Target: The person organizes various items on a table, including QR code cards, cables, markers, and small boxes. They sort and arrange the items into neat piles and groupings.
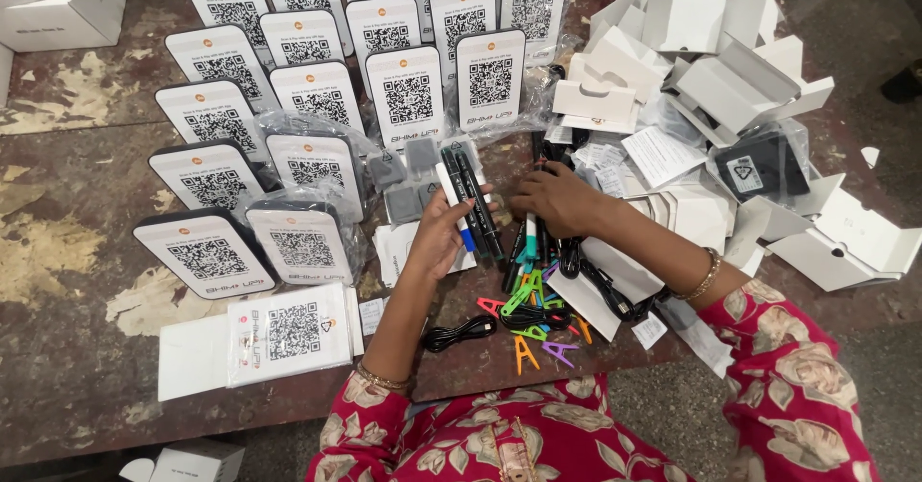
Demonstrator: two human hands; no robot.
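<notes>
My left hand grips a bunch of marker pens, black ones and a white one with a blue cap, held upright over the table. My right hand rests just to the right, fingers down on a cluster of more pens lying on the table. Below the hands lie several small coloured clips in orange, green, purple and red, next to coiled black cables.
Rows of white code-printed stand devices cover the worn brown table to the left and back. A heap of opened white cardboard boxes and a bagged black adapter lie at the right. A flat white card sits front left.
</notes>
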